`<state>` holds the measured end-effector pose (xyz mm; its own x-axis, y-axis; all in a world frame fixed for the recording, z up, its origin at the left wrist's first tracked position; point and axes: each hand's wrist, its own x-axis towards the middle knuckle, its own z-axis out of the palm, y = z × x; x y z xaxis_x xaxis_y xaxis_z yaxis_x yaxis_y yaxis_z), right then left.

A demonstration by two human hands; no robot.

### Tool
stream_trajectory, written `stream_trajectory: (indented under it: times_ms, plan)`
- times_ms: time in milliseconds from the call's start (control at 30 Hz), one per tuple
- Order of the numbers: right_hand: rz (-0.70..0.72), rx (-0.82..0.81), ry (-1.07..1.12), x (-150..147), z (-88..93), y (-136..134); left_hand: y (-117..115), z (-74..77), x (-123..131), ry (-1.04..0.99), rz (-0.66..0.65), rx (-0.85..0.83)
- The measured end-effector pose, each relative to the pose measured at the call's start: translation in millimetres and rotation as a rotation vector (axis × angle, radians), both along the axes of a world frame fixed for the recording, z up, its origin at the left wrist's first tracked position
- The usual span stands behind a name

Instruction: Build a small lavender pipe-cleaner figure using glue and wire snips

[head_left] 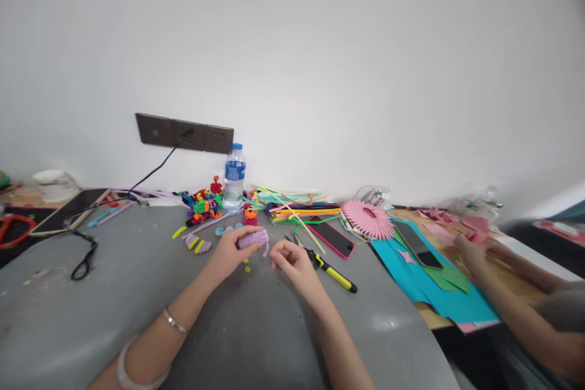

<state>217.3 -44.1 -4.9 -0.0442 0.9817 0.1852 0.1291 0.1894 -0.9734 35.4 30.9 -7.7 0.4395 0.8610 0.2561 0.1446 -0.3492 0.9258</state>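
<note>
Pliers block the way just beside the right hand; nearer, grey tabletop lies open.

In front of me, the left hand holds a fuzzy purple roll. The right hand is curled up just beside it. A yellow-and-black tool lies near, a water bottle stands by the wall, and over there another person's hand has pink paper
</note>
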Motion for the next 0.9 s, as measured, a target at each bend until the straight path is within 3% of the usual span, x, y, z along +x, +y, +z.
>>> stream_trajectory:
  times_ms: [133,233,367,533,667,900]
  plan:
    - [-0.107,0.275,-0.234,10.6,1.5,-0.6,0.5,1.3,0.2,-0.046,0.007,-0.078]
    - [-0.056,0.411,-0.424,12.8,7.0,-0.5,0.3,-0.4,1.6,-0.049,0.005,-0.145]
    - [0.038,0.473,-0.543,7.8,14.0,2.7,-1.1,-2.1,3.1,-0.036,-0.037,-0.184]
    - [0.067,0.457,-0.534,3.8,13.9,9.5,-5.1,2.1,3.7,0.046,-0.015,-0.048]
    - [0.091,0.339,-0.455,9.1,14.3,9.1,-7.7,4.3,3.7,0.059,-0.016,0.033]
    - [0.174,0.161,-0.436,16.3,18.3,6.1,-8.6,3.9,2.5,0.273,-0.124,0.192]
